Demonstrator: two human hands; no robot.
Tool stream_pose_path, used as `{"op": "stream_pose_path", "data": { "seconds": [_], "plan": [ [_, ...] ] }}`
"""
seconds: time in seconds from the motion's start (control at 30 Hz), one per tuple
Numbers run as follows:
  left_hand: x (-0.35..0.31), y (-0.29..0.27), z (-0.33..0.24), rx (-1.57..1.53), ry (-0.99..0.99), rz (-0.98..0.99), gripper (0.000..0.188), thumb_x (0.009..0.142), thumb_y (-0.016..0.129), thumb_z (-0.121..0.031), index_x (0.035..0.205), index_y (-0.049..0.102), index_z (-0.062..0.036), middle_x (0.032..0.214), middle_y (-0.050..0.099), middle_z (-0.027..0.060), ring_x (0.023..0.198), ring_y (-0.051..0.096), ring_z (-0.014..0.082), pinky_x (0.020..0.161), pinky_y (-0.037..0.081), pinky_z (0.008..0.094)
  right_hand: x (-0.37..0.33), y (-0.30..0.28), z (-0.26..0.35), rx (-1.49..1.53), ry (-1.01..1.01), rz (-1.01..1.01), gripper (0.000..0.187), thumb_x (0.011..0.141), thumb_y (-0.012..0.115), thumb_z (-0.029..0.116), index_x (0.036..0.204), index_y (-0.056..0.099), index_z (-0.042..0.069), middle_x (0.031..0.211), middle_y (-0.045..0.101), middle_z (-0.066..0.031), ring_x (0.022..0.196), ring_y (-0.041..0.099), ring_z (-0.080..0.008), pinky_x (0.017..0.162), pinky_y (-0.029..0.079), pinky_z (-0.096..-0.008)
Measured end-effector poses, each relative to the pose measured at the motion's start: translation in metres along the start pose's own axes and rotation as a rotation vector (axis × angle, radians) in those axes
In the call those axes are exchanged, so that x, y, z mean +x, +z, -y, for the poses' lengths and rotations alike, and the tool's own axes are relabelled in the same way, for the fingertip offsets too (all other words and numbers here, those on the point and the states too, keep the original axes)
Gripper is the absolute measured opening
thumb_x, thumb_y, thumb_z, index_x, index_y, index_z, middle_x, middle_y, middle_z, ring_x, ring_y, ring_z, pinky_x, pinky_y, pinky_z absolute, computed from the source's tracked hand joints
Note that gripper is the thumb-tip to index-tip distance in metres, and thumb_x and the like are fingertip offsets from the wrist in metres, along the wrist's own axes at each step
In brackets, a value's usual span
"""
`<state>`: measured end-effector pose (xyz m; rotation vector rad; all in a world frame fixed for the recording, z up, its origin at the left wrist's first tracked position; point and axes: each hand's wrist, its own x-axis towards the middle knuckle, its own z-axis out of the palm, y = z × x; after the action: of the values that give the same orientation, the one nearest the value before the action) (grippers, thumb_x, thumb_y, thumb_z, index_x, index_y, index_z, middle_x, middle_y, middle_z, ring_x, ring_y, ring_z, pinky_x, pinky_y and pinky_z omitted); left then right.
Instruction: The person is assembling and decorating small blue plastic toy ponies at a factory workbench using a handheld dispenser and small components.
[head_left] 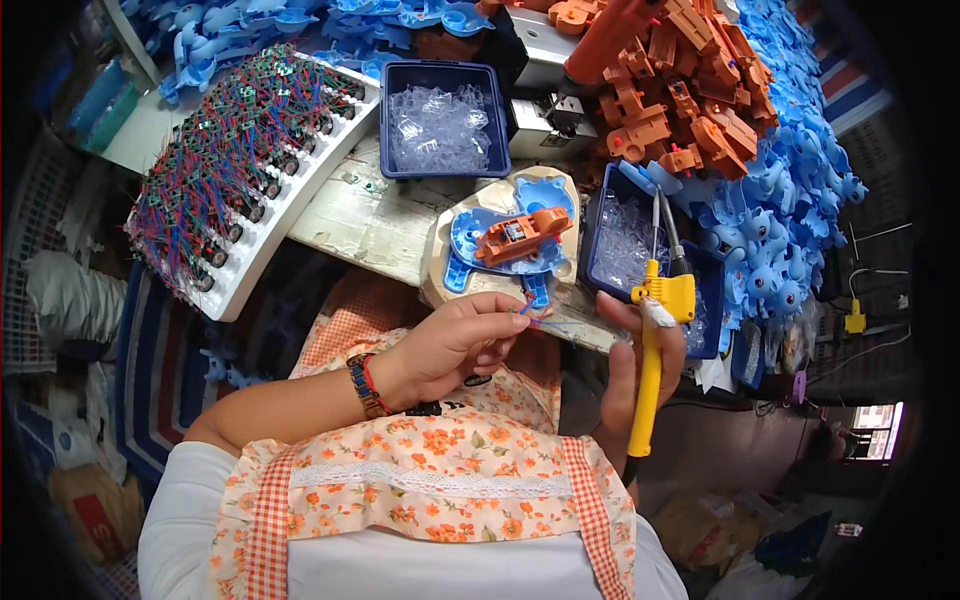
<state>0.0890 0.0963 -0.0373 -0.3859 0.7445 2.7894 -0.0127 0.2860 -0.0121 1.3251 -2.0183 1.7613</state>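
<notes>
My left hand (455, 342) is closed in a pinch on thin coloured wires (538, 320), just in front of the work fixture. A small dark round part (478, 380) shows below those fingers; whether it hangs from the wires I cannot tell. My right hand (619, 385) is wrapped round a yellow soldering gun (650, 375), held upright with its slim metal tips pointing away from me. On the beige fixture (436, 268) lies a blue plastic shell half (465, 240). An orange plastic housing (510, 238) rests in the shell.
A white foam tray (268, 232) of wired circuit boards stands left. Blue bins (383, 130) (598, 215) hold clear plastic pieces. Orange housings (690, 100) and blue shells (775, 240) are heaped right, more blue shells (235, 35) at the back. A metal device (545, 125) stands behind the fixture.
</notes>
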Motion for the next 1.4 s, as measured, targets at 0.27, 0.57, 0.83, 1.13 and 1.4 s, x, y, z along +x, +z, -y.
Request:
{"op": "stream_pose_path", "data": {
  "seconds": [0.27, 0.57, 0.83, 1.13, 1.4],
  "plan": [
    [0.001, -0.003, 0.008, 0.267, 0.216, -0.036, 0.017, 0.093, 0.065, -0.013, 0.109, 0.063, -0.006, 0.083, 0.061, -0.0007, 0.068, 0.055, 0.006, 0.058, 0.045, 0.021, -0.003, 0.014, 0.003, 0.163, 0.164, 0.124, 0.069, 0.078, 0.071, -0.013, 0.137, 0.039, 0.005, 0.112, 0.064, -0.0194, 0.097, 0.066, -0.0223, 0.084, 0.054, -0.0293],
    [-0.002, -0.007, -0.002, 0.075, 0.232, 0.05, 0.025, 0.095, 0.06, -0.008, 0.118, 0.061, 0.001, 0.108, 0.067, 0.011, 0.087, 0.065, 0.0161, 0.078, 0.054, 0.0284, 0.026, 0.019, 0.013, 0.07, -0.064, 0.155, 0.058, 0.08, 0.07, -0.013, 0.129, 0.044, 0.005, 0.098, 0.067, -0.015, 0.087, 0.067, -0.0205, 0.081, 0.053, -0.0302],
    [-0.002, -0.012, -0.022, -0.104, 0.202, 0.213, 0.029, 0.098, 0.056, -0.01, 0.125, 0.057, 0.0005, 0.11, 0.065, 0.0096, 0.1, 0.065, 0.017, 0.089, 0.054, 0.031, 0.044, 0.022, 0.015, -0.068, -0.138, 0.18, 0.051, 0.08, 0.073, -0.007, 0.124, 0.05, 0.005, 0.092, 0.071, -0.013, 0.086, 0.07, -0.0202, 0.083, 0.053, -0.0323],
    [-0.002, 0.002, -0.053, 0.235, 0.345, 0.055, 0.026, 0.097, 0.057, -0.009, 0.122, 0.057, -0.0037, 0.114, 0.064, 0.0122, 0.094, 0.067, 0.0191, 0.074, 0.06, 0.0326, 0.084, 0.03, 0.019, -0.11, -0.299, 0.187, 0.05, 0.078, 0.074, -0.008, 0.122, 0.052, 0.006, 0.088, 0.071, -0.0126, 0.083, 0.07, -0.0237, 0.079, 0.054, -0.0344],
    [0.002, 0.009, -0.081, 0.571, 0.661, 0.109, 0.029, 0.085, 0.073, -0.01, 0.111, 0.061, -0.0043, 0.105, 0.064, 0.0037, 0.109, 0.058, 0.0145, 0.098, 0.046, 0.032, 0.108, 0.042, 0.005, -0.104, -0.279, 0.242, 0.046, 0.08, 0.072, -0.006, 0.121, 0.056, 0.007, 0.088, 0.071, -0.0105, 0.084, 0.07, -0.0243, 0.077, 0.054, -0.0351]
  ]
}}
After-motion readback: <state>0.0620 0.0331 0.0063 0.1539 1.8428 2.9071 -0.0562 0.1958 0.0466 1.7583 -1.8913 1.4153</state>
